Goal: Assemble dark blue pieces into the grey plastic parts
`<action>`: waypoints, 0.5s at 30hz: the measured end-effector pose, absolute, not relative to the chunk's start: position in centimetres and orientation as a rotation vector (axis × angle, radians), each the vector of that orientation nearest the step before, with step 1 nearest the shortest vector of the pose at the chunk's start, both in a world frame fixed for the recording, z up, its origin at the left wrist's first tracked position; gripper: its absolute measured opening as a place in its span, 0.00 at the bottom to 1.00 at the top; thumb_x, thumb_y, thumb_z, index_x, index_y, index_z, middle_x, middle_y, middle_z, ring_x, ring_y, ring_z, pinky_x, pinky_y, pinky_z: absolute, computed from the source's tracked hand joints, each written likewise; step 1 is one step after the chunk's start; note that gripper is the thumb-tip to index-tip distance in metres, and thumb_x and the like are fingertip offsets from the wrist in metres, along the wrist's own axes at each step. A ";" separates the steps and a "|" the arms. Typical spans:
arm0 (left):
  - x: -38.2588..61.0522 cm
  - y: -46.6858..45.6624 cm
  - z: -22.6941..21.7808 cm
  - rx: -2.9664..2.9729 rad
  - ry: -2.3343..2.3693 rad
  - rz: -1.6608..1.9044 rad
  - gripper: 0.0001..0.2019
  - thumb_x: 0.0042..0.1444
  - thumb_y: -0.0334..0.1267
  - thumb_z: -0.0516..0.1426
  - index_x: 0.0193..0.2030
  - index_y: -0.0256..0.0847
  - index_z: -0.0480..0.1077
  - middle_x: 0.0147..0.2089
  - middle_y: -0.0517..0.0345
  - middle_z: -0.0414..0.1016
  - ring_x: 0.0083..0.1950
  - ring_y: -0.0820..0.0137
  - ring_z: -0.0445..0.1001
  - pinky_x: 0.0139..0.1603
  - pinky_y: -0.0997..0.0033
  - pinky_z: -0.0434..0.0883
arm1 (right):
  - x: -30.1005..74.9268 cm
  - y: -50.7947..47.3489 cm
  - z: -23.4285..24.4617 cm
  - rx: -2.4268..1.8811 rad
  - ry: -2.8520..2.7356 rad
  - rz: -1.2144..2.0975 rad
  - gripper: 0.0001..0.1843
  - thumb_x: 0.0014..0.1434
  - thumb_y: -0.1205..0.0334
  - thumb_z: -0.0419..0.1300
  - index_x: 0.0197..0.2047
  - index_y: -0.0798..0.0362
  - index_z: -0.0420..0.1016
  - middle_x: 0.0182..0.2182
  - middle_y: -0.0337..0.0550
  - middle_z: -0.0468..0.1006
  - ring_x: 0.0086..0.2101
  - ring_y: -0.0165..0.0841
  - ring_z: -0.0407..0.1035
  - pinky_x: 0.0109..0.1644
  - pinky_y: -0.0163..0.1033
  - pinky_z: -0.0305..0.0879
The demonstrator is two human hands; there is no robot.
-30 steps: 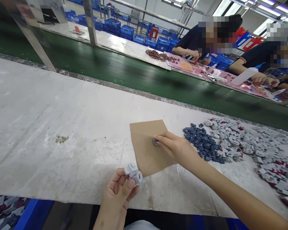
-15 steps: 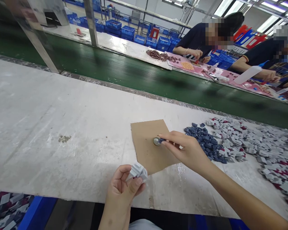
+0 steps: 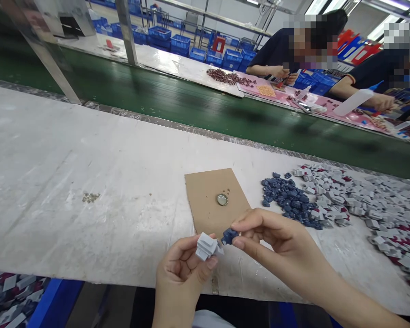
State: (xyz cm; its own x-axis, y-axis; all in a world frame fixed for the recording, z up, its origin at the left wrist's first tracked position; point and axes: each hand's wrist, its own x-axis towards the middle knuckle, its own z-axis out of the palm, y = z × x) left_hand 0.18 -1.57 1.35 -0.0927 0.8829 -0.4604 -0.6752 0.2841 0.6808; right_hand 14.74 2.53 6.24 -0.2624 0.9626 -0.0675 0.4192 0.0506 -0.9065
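Between the thumb and fingers of my left hand (image 3: 184,266) is a light grey blocky plastic part (image 3: 207,246). My right hand (image 3: 276,243) pinches a small dark blue plastic piece (image 3: 229,236) by its right side. The blue piece is close to the right side of the grey part; whether they touch I cannot tell. Beyond both hands a bottle cap (image 3: 222,199) lies hollow side up on a brown cardboard sheet (image 3: 205,191), with a few small drops or specks beside it. What fills the cap is too small to make out.
Right of the cardboard lie a heap of dark blue pieces (image 3: 290,198) and a spread of grey and maroon parts (image 3: 355,196). A blue bin (image 3: 59,298) of similar parts stands lower left. Beyond the white table (image 3: 71,168) runs a green conveyor belt (image 3: 177,102), with two people working across it.
My right hand has drawn the blue piece back from the bottle cap toward me, beside the grey part. My left hand has shifted slightly right and turned the grey part.
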 end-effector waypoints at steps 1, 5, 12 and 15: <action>0.2 -1.6 1.4 0.254 1.010 1.323 0.12 0.34 0.35 0.71 0.28 0.40 0.76 0.32 0.61 0.81 0.32 0.72 0.79 0.31 0.86 0.74 | 14.7 2.4 6.2 -1.382 -1.773 1.147 0.03 0.55 0.62 0.60 0.34 0.51 0.72 0.24 0.39 0.75 0.24 0.27 0.67 0.25 0.32 0.63; 0.3 -1.6 1.7 0.256 1.004 1.331 0.11 0.34 0.35 0.70 0.25 0.40 0.74 0.33 0.61 0.81 0.31 0.75 0.79 0.31 0.90 0.72 | 14.5 1.9 6.3 -1.348 -1.868 1.062 0.01 0.56 0.63 0.59 0.34 0.51 0.71 0.29 0.41 0.77 0.24 0.27 0.65 0.24 0.32 0.62; 0.5 -2.3 2.1 0.436 1.111 1.395 0.07 0.40 0.34 0.68 0.28 0.41 0.76 0.33 0.59 0.81 0.33 0.74 0.78 0.35 0.88 0.72 | 14.6 1.5 6.5 -1.179 -2.053 0.959 0.07 0.57 0.72 0.57 0.36 0.50 0.68 0.28 0.38 0.74 0.29 0.26 0.68 0.30 0.31 0.63; 0.7 -2.4 1.6 0.468 1.123 1.409 0.06 0.41 0.34 0.67 0.28 0.41 0.76 0.32 0.59 0.81 0.33 0.74 0.78 0.36 0.89 0.72 | 14.4 1.4 6.3 -1.137 -2.063 0.968 0.08 0.57 0.74 0.55 0.35 0.51 0.67 0.26 0.37 0.70 0.27 0.26 0.66 0.28 0.31 0.62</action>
